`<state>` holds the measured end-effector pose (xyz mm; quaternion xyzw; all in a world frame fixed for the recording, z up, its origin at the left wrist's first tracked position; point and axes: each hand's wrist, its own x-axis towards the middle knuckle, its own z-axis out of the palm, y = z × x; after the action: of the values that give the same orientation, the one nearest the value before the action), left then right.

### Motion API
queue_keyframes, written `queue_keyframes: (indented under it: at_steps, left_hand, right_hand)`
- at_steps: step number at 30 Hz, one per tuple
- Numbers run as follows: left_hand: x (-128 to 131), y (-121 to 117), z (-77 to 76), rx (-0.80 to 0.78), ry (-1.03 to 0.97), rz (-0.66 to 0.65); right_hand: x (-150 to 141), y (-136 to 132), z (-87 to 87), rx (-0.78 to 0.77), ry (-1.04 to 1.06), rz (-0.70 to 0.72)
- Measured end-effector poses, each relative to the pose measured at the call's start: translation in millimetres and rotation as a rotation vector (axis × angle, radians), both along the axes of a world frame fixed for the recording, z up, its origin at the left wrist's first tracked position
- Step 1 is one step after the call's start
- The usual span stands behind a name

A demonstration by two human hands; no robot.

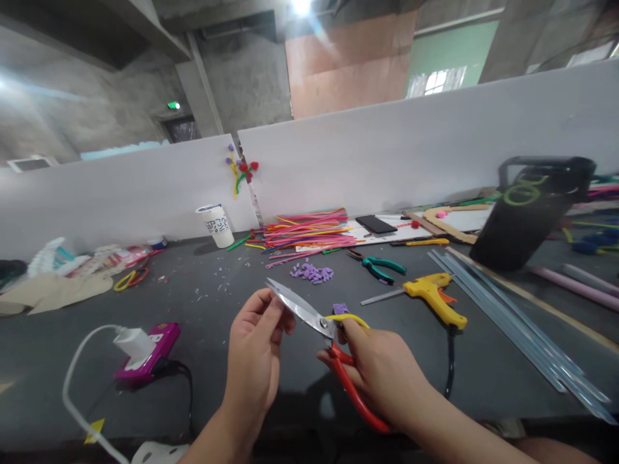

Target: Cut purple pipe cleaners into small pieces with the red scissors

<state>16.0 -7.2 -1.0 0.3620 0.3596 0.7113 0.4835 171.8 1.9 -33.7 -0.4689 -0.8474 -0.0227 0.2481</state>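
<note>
The forearms are reaching in over the near edge of the desk [213, 367]. The right hand [382, 367] is grasping the scissors [300, 308] by their red and yellow handles, their blades pointing up and leftward. The left hand [258, 338] is bending its thumb and fingers together beside the blade tip; I cannot tell whether its grip is holding anything.

To the left, the magenta power strip [164, 343] is lying well apart from the left hand, desk surface running between them. A purple roll [340, 309] is sitting just beyond the right hand. Rightward, the yellow glue gun [432, 296] is lying near clear sticks [512, 332] that are slanting toward the near edge.

Farther off, purple pieces [312, 272] are lying in a heap, teal-handled pliers [380, 264] resting to their right. Behind, coloured stems [309, 232] are stretching sideways, a white cup [216, 227] standing to their left, near the white partition [387, 154] that is bounding the far edge.
</note>
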Motion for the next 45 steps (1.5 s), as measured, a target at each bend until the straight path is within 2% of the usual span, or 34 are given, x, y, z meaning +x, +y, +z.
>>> queue_keyframes:
  at_steps: [10, 15, 18, 28, 39, 42, 45]
  left_hand:
    - [-1.7, -2.0, 1.0, -0.004, 0.041, 0.020]
    - [-4.2, -2.1, 1.1, 0.095, 0.207, 0.111]
    - [-5.9, -1.7, 1.5, 0.105, 0.267, 0.129]
    - [-3.1, -1.6, 1.7, 0.028, 0.135, 0.088]
    - [-6.8, 0.7, 0.4, 0.051, 0.135, 0.068]
    - [-7.3, 0.5, 2.7, 0.021, 0.125, 0.035]
    - [-6.1, 0.8, 5.3, -0.077, 0.109, -0.099]
  right_hand:
    - [-0.9, -0.3, 2.4, -0.051, -0.024, 0.000]
    - [-0.8, -0.9, 3.5, -0.073, -0.012, 0.015]
    - [0.7, -0.5, 4.5, -0.092, -0.006, 0.031]
    - [1.2, 0.2, 7.4, -0.119, -0.007, 0.026]
    - [3.8, 2.5, 4.9, -0.076, 0.022, 0.033]
    - [5.0, 3.4, 7.1, -0.185, 0.120, 0.043]
    - [4.6, 5.1, 10.7, -0.358, 0.324, 0.078]
